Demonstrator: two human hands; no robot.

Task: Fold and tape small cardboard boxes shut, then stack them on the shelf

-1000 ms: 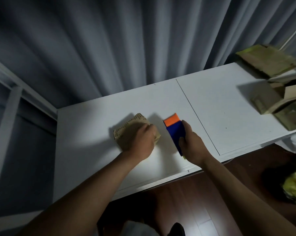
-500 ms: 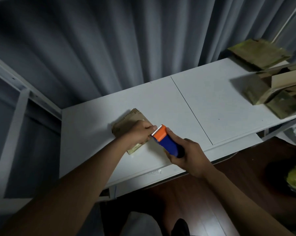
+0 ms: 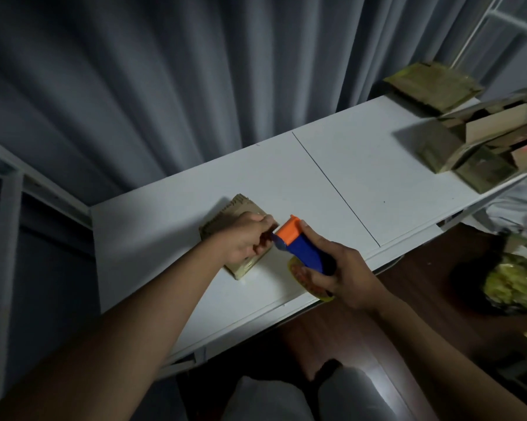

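Observation:
A small brown cardboard box [image 3: 222,218] lies flat on the white table [image 3: 362,177], near its front left. My left hand [image 3: 245,238] rests on top of the box, its fingers pinched at the toothed edge of the tape dispenser. My right hand [image 3: 344,273] grips the blue and orange tape dispenser [image 3: 298,246] by its handle, just right of the box, orange head pointing toward my left hand. A yellowish tape roll [image 3: 301,273] shows under the dispenser. Whether tape is pulled out is too dim to tell.
A pile of flat and half-folded cardboard boxes [image 3: 474,141] sits at the table's far right. Grey curtains [image 3: 195,71] hang behind the table. White shelf frames stand at the left [image 3: 7,208] and upper right. A dark bag with yellow-green contents [image 3: 511,287] lies on the wooden floor.
My right hand lifted the dispenser off the table and tilted its orange head toward the box. My left hand slid from flat on the box to its right edge, fingers meeting the dispenser's blade.

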